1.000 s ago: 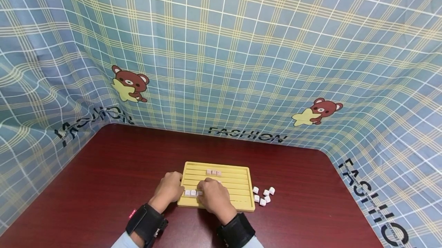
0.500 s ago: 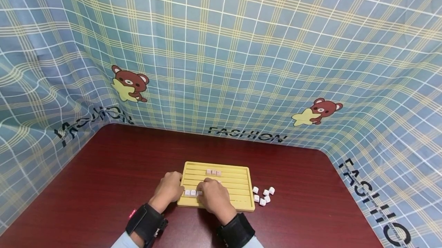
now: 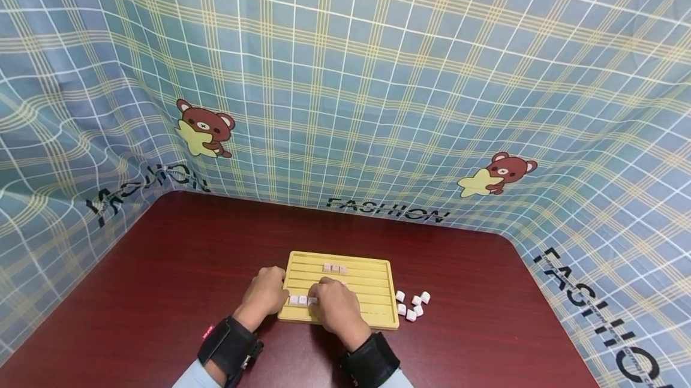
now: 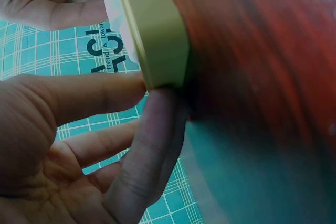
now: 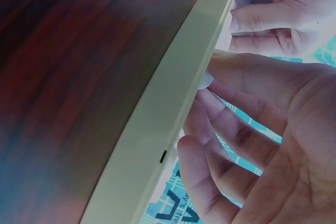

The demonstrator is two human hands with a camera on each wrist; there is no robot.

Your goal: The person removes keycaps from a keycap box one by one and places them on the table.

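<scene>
A yellow ridged tray lies on the table. My left hand grips its left edge; in the left wrist view the thumb lies at the rim and a finger is against the side wall. Over the front-middle part my right hand reaches down with curled fingers. The right wrist view has it pinching a small white keycap between thumb and finger. White keycaps stand in a row between the hands, and three pinkish keycaps sit in a rear groove. The right hand partly hides the tray's middle.
Several loose white keycaps lie on the dark red table just right of the tray. A plaid curtain with bear prints surrounds the table at the back and sides.
Both hands keep their places on the tray, and the keycaps stay where they were. The head view has shifted very slightly.
</scene>
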